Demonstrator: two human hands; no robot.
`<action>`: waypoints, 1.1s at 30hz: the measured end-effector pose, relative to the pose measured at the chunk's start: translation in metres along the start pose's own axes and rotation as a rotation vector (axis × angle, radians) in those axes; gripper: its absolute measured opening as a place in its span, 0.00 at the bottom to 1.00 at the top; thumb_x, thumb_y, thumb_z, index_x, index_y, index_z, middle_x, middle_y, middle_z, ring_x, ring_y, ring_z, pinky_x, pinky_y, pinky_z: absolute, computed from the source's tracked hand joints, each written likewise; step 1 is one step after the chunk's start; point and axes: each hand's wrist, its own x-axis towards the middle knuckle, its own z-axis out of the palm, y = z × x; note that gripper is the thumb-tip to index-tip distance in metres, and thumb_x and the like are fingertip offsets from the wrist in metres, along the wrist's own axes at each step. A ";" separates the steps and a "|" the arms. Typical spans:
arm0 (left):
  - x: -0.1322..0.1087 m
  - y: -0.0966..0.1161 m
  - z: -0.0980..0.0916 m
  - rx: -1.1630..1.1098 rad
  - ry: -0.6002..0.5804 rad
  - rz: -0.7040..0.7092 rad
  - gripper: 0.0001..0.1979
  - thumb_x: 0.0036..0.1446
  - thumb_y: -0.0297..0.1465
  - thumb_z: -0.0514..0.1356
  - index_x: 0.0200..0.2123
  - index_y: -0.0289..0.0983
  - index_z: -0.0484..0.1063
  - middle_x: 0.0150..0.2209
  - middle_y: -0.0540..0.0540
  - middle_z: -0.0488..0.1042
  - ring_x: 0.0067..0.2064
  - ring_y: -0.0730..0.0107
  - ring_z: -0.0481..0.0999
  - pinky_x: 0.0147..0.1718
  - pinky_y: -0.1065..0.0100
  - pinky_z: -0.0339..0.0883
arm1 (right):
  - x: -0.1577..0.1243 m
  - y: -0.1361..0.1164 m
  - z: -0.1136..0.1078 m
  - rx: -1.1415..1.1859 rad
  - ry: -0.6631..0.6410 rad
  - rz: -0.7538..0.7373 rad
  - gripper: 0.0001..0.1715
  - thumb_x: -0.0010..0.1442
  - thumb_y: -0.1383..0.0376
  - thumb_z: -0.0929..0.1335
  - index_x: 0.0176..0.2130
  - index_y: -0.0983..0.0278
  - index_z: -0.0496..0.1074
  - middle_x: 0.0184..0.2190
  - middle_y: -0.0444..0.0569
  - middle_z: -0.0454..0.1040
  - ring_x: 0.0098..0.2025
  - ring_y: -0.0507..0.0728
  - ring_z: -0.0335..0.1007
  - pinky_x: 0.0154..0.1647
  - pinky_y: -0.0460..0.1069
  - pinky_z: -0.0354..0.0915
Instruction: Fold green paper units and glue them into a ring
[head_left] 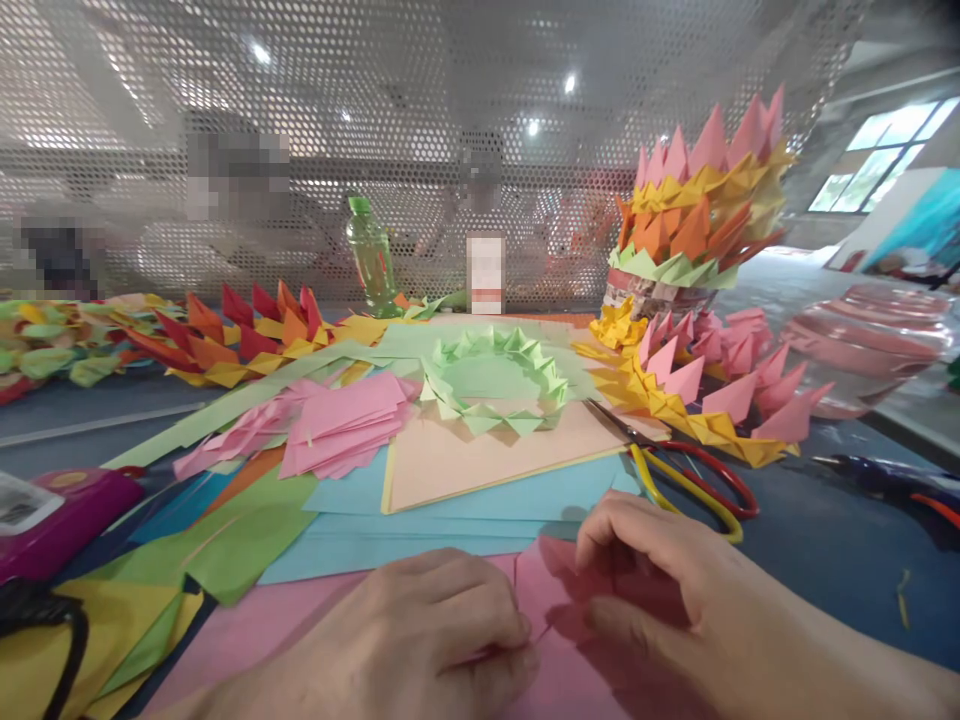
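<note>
Near the front edge of the view, a small pink paper piece (553, 572) with folds lies between my hands, over larger pink paper (300, 625). My left hand (427, 640) has its fingers curled and pressed together at the piece's left side. From the right, my right hand (675, 590) curves around the piece, index finger and thumb at its edge. How firmly the fingers grip is partly hidden. Beyond the hands, a ring of folded green paper points (495, 415) rests on peach paper (465, 465), with blue sheets (450, 530) underneath.
Scissors (697, 475) with red and yellow handles lie past my right hand. Pink slips (345, 425) are stacked left of the ring. A magenta device (75, 510) sits at far left. Folded paper tiers (682, 230), a green bottle (371, 260) and a perforated panel (420, 100) stand behind.
</note>
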 end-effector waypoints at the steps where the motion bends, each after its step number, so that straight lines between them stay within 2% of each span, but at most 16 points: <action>1: -0.001 -0.001 0.001 0.005 0.005 0.005 0.11 0.70 0.36 0.52 0.44 0.37 0.71 0.36 0.46 0.74 0.38 0.68 0.74 0.42 0.70 0.72 | 0.000 0.002 0.003 0.030 0.000 0.008 0.09 0.61 0.64 0.72 0.36 0.58 0.66 0.36 0.40 0.71 0.37 0.51 0.69 0.38 0.44 0.67; 3: -0.002 -0.002 0.005 0.020 0.032 0.013 0.10 0.70 0.35 0.52 0.43 0.37 0.71 0.36 0.46 0.74 0.38 0.68 0.74 0.43 0.70 0.72 | 0.001 0.005 0.005 0.111 -0.018 0.032 0.11 0.60 0.64 0.73 0.35 0.58 0.66 0.37 0.40 0.71 0.37 0.50 0.69 0.39 0.43 0.68; 5: -0.002 -0.003 0.007 0.035 0.077 0.029 0.10 0.70 0.33 0.52 0.43 0.37 0.71 0.35 0.46 0.74 0.38 0.68 0.74 0.43 0.70 0.72 | 0.002 0.005 0.004 0.159 -0.038 0.046 0.07 0.63 0.64 0.70 0.37 0.58 0.66 0.38 0.40 0.71 0.38 0.50 0.69 0.40 0.42 0.69; 8: -0.001 -0.004 0.007 0.053 0.139 0.056 0.10 0.70 0.29 0.51 0.43 0.36 0.72 0.35 0.46 0.74 0.37 0.69 0.75 0.42 0.71 0.72 | 0.004 0.002 -0.003 0.092 -0.047 0.033 0.04 0.65 0.63 0.69 0.40 0.57 0.68 0.38 0.41 0.71 0.39 0.51 0.69 0.40 0.42 0.68; 11: 0.002 -0.002 0.002 0.068 0.153 0.081 0.10 0.70 0.29 0.52 0.42 0.35 0.72 0.35 0.45 0.75 0.37 0.69 0.76 0.41 0.71 0.72 | 0.005 -0.002 -0.012 0.003 -0.061 0.019 0.07 0.63 0.62 0.71 0.42 0.56 0.69 0.38 0.40 0.71 0.37 0.51 0.67 0.40 0.44 0.66; 15: 0.004 0.007 -0.005 0.098 0.222 0.104 0.11 0.70 0.29 0.52 0.40 0.34 0.73 0.35 0.46 0.77 0.37 0.69 0.77 0.41 0.71 0.73 | 0.007 -0.007 -0.017 -0.010 -0.045 -0.028 0.12 0.66 0.56 0.68 0.48 0.56 0.67 0.39 0.42 0.71 0.37 0.53 0.67 0.39 0.47 0.65; 18: 0.004 0.020 -0.013 0.118 0.141 -0.061 0.10 0.68 0.33 0.56 0.40 0.33 0.74 0.38 0.44 0.78 0.42 0.66 0.78 0.44 0.69 0.72 | 0.011 -0.008 -0.013 -0.061 0.034 -0.134 0.11 0.68 0.55 0.65 0.47 0.57 0.68 0.41 0.44 0.71 0.41 0.55 0.66 0.42 0.49 0.64; 21: 0.002 0.030 -0.019 0.104 0.107 -0.109 0.10 0.67 0.33 0.57 0.42 0.34 0.76 0.41 0.44 0.78 0.44 0.66 0.78 0.46 0.70 0.72 | 0.015 -0.008 -0.007 -0.146 0.026 -0.245 0.13 0.65 0.56 0.69 0.48 0.56 0.68 0.46 0.45 0.69 0.48 0.56 0.66 0.50 0.50 0.63; 23: 0.001 0.033 -0.021 0.107 0.090 -0.128 0.10 0.67 0.33 0.58 0.43 0.35 0.76 0.42 0.45 0.78 0.44 0.66 0.78 0.46 0.70 0.72 | 0.015 -0.009 -0.004 -0.196 0.008 -0.270 0.16 0.63 0.57 0.72 0.49 0.57 0.67 0.47 0.45 0.69 0.49 0.56 0.66 0.50 0.50 0.62; 27: 0.001 0.027 -0.019 0.076 0.161 -0.109 0.08 0.67 0.30 0.57 0.42 0.35 0.76 0.41 0.45 0.77 0.43 0.67 0.77 0.46 0.68 0.71 | 0.011 -0.013 -0.004 -0.298 0.078 -0.343 0.09 0.64 0.62 0.71 0.41 0.60 0.67 0.38 0.44 0.69 0.39 0.54 0.67 0.39 0.48 0.63; 29: 0.002 0.019 -0.016 0.035 0.181 -0.085 0.06 0.66 0.26 0.57 0.41 0.34 0.75 0.40 0.45 0.76 0.42 0.68 0.76 0.43 0.69 0.71 | 0.008 -0.016 -0.005 -0.334 0.057 -0.428 0.08 0.64 0.63 0.71 0.37 0.61 0.68 0.33 0.43 0.69 0.35 0.53 0.67 0.35 0.47 0.61; 33: 0.004 0.003 -0.013 0.045 0.158 -0.155 0.10 0.66 0.22 0.54 0.45 0.35 0.73 0.48 0.44 0.72 0.47 0.69 0.72 0.47 0.68 0.68 | 0.007 -0.021 -0.006 -0.418 -0.029 -0.482 0.07 0.62 0.65 0.73 0.37 0.61 0.70 0.34 0.44 0.71 0.37 0.54 0.68 0.37 0.47 0.63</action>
